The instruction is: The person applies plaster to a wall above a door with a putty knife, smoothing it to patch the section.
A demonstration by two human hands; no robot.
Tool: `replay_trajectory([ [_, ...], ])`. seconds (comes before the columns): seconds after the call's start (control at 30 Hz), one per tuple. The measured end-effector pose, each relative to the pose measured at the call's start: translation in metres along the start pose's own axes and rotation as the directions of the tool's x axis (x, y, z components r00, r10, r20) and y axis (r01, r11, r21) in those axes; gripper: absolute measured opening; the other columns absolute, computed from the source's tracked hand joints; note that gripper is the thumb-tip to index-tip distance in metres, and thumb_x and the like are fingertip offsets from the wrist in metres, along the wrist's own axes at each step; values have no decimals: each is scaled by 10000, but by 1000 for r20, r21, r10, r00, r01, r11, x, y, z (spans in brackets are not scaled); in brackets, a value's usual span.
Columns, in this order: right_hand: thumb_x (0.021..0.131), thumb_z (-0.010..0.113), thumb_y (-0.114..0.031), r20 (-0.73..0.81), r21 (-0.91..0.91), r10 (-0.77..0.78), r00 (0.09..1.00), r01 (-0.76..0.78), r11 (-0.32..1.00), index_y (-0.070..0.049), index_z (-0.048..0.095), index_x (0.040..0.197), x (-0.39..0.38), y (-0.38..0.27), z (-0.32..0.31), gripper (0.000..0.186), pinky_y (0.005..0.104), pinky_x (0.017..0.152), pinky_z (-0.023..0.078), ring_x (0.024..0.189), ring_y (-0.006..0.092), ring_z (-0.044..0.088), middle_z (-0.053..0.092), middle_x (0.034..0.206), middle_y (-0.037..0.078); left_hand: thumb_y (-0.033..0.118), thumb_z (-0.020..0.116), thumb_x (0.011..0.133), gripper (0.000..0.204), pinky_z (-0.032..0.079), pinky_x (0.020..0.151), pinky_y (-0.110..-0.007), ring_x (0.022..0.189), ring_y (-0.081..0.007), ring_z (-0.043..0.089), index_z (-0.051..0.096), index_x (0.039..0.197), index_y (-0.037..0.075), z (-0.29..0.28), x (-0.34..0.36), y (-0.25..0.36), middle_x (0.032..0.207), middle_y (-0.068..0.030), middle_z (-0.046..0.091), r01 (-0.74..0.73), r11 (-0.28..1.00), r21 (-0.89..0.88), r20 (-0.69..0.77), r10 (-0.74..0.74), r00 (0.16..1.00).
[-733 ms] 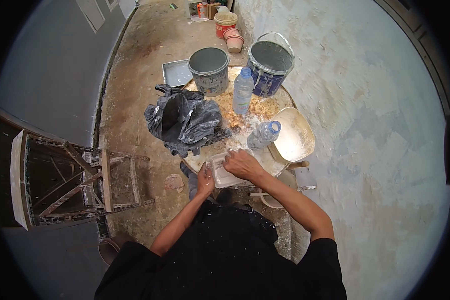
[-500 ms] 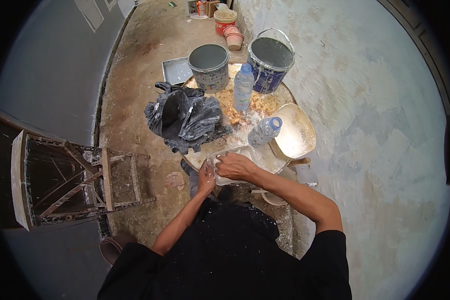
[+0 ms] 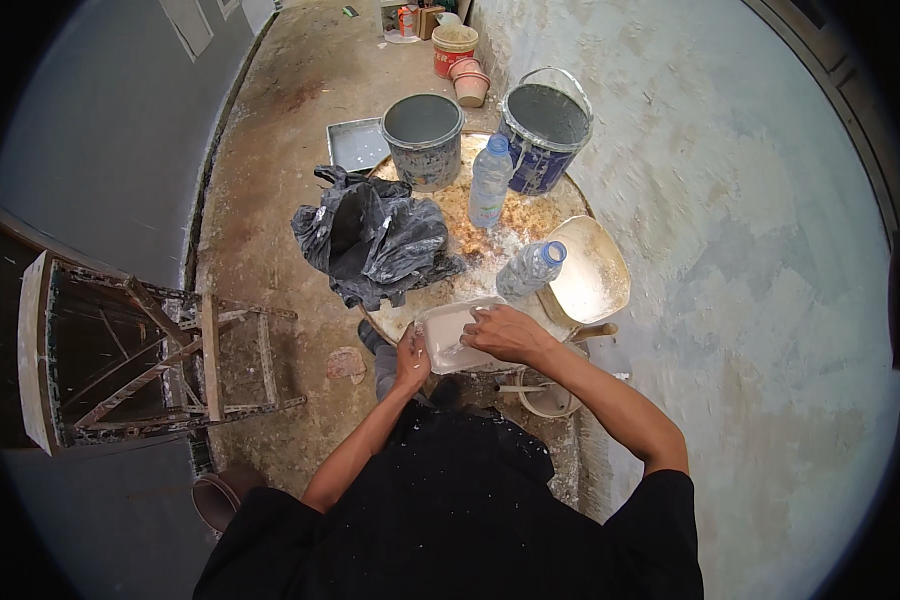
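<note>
A shallow rectangular plastic container (image 3: 458,366) with pale, milky contents sits at the near edge of the round table. My left hand (image 3: 411,358) grips its left side, thumb along the wall. Over the right half of the container, my right hand (image 3: 511,334) has its fingers curled down toward the contents; whether they pinch anything is hidden. Just beyond that hand leans a clear plastic bottle (image 3: 528,271) with a blue neck. Beside it on the right is a cream basin (image 3: 610,265) dusted with white. A crumpled black plastic bag (image 3: 375,235) lies to the left.
Farther back on the stained round table (image 3: 482,238) stand another bottle (image 3: 489,182), a grey bucket (image 3: 425,160) and a dark blue bucket (image 3: 538,165). A grey tray (image 3: 357,143) lies behind the bag. On the left is a wooden trestle (image 3: 213,355); a plastered wall (image 3: 750,300) borders the right.
My right hand has shifted right, away from my left hand, uncovering the container's pale contents. My left hand keeps its hold on the side.
</note>
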State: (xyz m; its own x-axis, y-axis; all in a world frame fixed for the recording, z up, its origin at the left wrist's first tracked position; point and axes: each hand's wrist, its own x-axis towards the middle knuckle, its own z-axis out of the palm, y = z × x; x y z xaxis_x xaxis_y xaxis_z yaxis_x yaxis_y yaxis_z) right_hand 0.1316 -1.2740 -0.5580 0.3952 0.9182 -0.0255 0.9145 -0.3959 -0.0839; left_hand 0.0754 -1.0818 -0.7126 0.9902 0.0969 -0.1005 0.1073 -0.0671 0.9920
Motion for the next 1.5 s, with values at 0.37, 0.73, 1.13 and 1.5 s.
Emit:
replay_trajectory([
  [0.37, 822, 518, -121, 2, 124, 314, 950, -312, 942, -58, 614, 811, -26, -10, 18, 115, 387, 649, 507, 844, 268, 612, 629, 749, 94, 158, 376, 992, 347, 454, 821, -294, 945, -195, 584, 469, 1242, -66, 2, 2, -10, 1061, -166, 627, -18, 1000, 13, -20, 18, 1000],
  [0.73, 798, 528, -129, -181, 51, 433, 883, -431, 901, -53, 605, 784, -23, -12, 25, 110, 387, 629, 510, 842, 267, 617, 631, 745, 78, 211, 370, 998, 364, 460, 776, -310, 873, -199, 592, 503, 1177, -76, 0, 2, -9, 968, -161, 641, -29, 998, 53, 0, 29, 1000],
  [1.13, 785, 534, -120, -39, 109, 403, 914, -397, 911, -41, 633, 783, -31, -46, 26, 127, 393, 663, 504, 917, 267, 624, 653, 799, 108, 205, 352, 1005, 380, 439, 826, -294, 941, -184, 557, 482, 1176, -109, -1, 1, -1, 1027, -159, 614, 38, 997, 68, -21, -37, 999],
  [1.5, 765, 665, -179, -298, 331, 567, 768, -474, 816, -94, 674, 950, -69, -77, 30, 204, 378, 736, 497, 929, 258, 598, 640, 913, 91, 195, 350, 1007, 356, 429, 848, -282, 961, -165, 553, 497, 1191, -72, -2, 12, -29, 1057, -129, 614, 45, 999, -7, 33, -44, 998],
])
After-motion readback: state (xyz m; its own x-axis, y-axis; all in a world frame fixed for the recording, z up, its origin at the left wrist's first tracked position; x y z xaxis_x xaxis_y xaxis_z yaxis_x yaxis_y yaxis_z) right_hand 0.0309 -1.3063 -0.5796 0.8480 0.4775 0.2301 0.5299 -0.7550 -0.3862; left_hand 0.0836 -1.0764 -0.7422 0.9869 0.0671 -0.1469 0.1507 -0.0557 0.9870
